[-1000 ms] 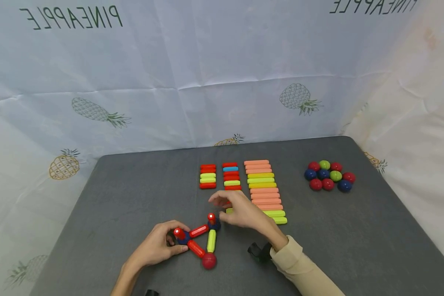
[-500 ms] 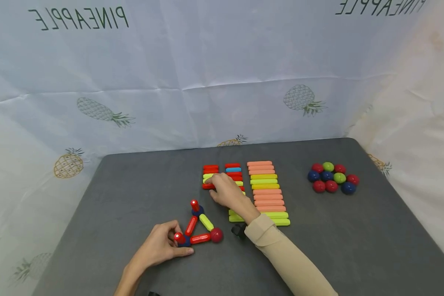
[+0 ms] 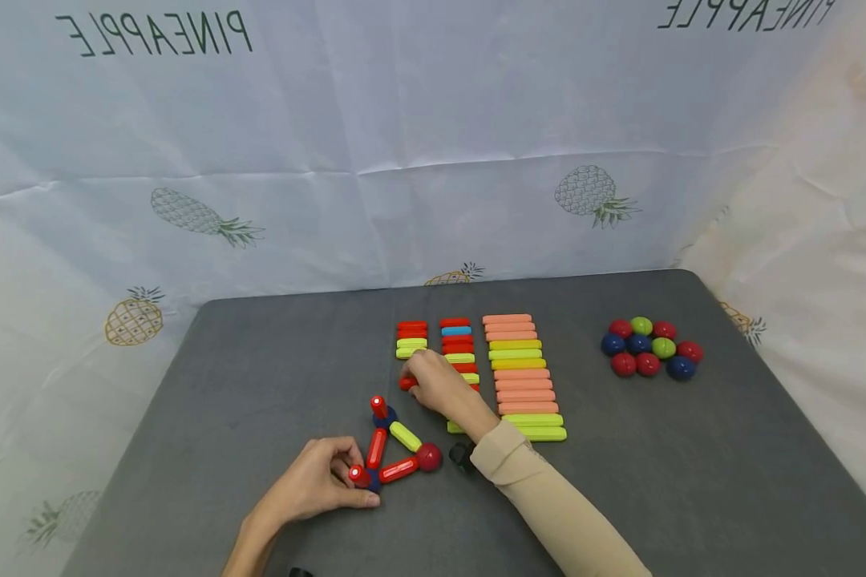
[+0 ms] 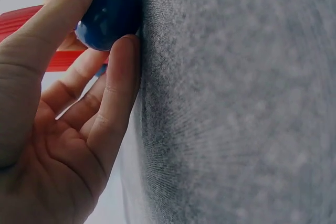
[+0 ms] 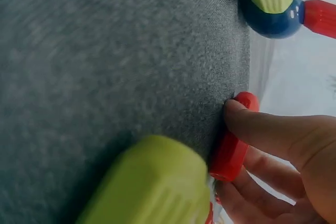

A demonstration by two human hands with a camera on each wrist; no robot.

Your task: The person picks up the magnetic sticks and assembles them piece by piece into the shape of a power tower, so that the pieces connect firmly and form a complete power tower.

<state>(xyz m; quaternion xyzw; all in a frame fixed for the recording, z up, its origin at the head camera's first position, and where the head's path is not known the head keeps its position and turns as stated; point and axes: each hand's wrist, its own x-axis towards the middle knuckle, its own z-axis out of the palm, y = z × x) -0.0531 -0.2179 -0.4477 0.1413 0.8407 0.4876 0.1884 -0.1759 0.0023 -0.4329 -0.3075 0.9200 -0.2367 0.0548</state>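
A three-sided frame of sticks and balls lies on the grey table. Its corners are a near blue ball, a far blue ball and a red ball. Two red sticks and a yellow-green stick join them, and a short red stick stands upright on each blue ball. My left hand holds the near blue ball between thumb and fingers. Just beyond the frame, my right hand pinches a loose red stick by thumb and fingers, close to the table surface.
Short red and yellow-green sticks form a small column at the back. Beside it are a mixed column, partly hidden by my right hand, and a column of longer salmon and yellow sticks. Several loose balls sit at the right.
The frame has turned, bringing its red ball round to the right. My right hand has gone from beside the frame to the small column and drawn its nearest red stick away.
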